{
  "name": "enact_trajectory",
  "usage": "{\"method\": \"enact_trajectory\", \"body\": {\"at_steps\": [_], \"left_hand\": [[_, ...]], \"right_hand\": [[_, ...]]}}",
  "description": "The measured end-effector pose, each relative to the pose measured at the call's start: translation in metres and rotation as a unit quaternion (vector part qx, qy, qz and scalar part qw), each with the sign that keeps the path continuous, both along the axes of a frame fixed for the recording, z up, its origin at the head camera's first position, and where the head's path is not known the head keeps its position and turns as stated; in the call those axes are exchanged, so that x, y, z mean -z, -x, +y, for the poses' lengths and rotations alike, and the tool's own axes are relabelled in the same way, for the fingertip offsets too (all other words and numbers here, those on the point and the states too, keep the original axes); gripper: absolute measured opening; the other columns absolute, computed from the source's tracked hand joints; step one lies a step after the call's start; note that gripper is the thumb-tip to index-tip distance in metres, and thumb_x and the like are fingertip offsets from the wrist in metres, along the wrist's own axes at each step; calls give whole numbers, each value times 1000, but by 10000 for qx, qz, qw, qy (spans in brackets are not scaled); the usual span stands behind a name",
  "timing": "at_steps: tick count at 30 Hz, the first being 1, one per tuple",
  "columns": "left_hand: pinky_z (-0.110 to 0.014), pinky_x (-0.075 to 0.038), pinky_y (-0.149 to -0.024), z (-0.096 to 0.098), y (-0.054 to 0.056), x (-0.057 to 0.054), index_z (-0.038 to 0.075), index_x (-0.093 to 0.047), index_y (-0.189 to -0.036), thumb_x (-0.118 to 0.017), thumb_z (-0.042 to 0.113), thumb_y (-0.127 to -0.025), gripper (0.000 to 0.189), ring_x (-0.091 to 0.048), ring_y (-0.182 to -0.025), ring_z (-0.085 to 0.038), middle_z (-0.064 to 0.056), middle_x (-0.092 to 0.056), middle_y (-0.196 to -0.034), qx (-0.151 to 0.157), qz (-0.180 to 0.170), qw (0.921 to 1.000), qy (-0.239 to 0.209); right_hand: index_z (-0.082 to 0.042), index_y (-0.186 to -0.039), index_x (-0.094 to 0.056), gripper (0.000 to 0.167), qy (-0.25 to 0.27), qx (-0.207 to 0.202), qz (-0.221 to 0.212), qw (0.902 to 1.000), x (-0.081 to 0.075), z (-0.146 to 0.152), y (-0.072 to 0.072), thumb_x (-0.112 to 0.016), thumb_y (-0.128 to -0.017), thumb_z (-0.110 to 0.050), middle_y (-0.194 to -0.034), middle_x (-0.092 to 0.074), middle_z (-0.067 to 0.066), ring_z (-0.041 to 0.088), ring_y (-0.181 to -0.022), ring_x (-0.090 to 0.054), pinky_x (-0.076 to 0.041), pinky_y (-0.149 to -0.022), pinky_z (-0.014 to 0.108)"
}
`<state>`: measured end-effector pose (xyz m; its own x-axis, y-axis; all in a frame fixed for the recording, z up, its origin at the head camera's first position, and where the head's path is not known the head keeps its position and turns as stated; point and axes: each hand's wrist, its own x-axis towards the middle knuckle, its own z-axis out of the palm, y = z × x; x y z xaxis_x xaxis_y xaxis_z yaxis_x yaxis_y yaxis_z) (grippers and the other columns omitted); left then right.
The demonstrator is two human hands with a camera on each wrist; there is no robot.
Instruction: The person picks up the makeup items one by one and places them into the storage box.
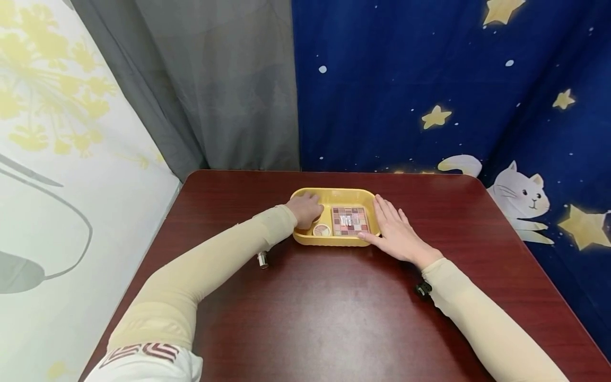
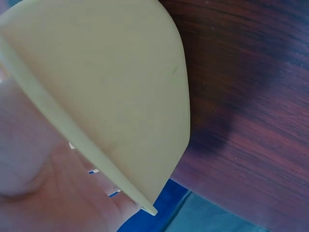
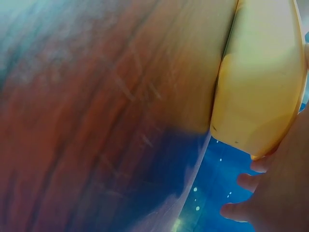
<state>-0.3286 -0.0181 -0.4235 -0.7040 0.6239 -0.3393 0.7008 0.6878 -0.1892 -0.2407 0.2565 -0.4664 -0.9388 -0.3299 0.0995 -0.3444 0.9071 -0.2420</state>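
A yellow oval tray (image 1: 329, 241) sits on the table with a square eyeshadow palette (image 1: 350, 221) in its right part. A small round compact (image 1: 322, 229) lies left of the palette. My left hand (image 1: 305, 209) reaches over the tray's left end, its fingers down inside. The left wrist view shows the palm (image 2: 53, 193) behind the tray's rim, which hides the fingertips; I cannot tell whether they hold anything. Along the tray's right end rests my right hand (image 1: 398, 233), fingers straight and spread, with the thumb over the front rim.
The dark red-brown table (image 1: 324, 307) extends toward the person. A small metallic piece (image 1: 262, 260) shows under the left forearm, and a black device (image 1: 422, 288) at the right wrist. Grey curtain (image 1: 229, 79) and blue starry curtain (image 1: 382, 79) hang behind the table's far edge.
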Motion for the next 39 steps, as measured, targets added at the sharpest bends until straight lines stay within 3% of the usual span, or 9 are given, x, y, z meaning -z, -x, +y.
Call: {"method": "enact_trajectory", "body": {"at_steps": [9, 16, 20, 28, 39], "left_hand": [[-44, -44, -100, -10, -2, 0, 16, -55, -140, -61, 18, -98, 43, -45, -120, -29, -11, -47, -134, -12, -128, 9997, -224], [-45, -50, -91, -22, -3, -6, 15, -64, -131, -61, 25, -98, 36, -50, -114, -29, -11, -52, -127, 186, 11, 9935, -1121], [-44, -53, -84, -31, -8, -15, 14, -63, -136, -66, 27, -95, 44, -50, -110, -27, -9, -55, -121, 189, 30, 9878, -1549], [-41, -48, -95, -50, -19, -19, 9, -58, -141, -71, 26, -94, 52, -49, -113, -28, -11, -53, -132, 312, 107, 9794, -1993], [-44, -52, -91, -99, -41, -16, 9, -50, -148, -65, 27, -96, 56, -50, -117, -27, -12, -50, -134, -203, 510, 9626, -2654]], "right_hand": [[-6, -162, -4, 111, 73, -23, 43, 10000, 1, -3, 0, -42, -89, -81, -168, 6, 5, 37, -152, -7, -12, -114, 66], [-6, -162, -2, 111, 102, -53, -39, 9999, -1, -3, 0, -42, -90, -80, -168, 7, 6, 37, -152, -4, -10, -114, 66], [-6, -162, -2, 112, 116, -25, -44, 9999, -4, -2, -1, -43, -89, -81, -168, 7, 6, 36, -153, -4, -9, -115, 65], [-6, -162, -2, 110, 88, -15, -33, 10000, -1, -1, -1, -44, -90, -79, -169, 5, 7, 39, -152, -7, -11, -114, 67], [-6, -162, -2, 110, 52, -36, -52, 10000, -2, -2, -1, -43, -90, -79, -169, 4, 8, 42, -151, -10, -12, -113, 67]]}}
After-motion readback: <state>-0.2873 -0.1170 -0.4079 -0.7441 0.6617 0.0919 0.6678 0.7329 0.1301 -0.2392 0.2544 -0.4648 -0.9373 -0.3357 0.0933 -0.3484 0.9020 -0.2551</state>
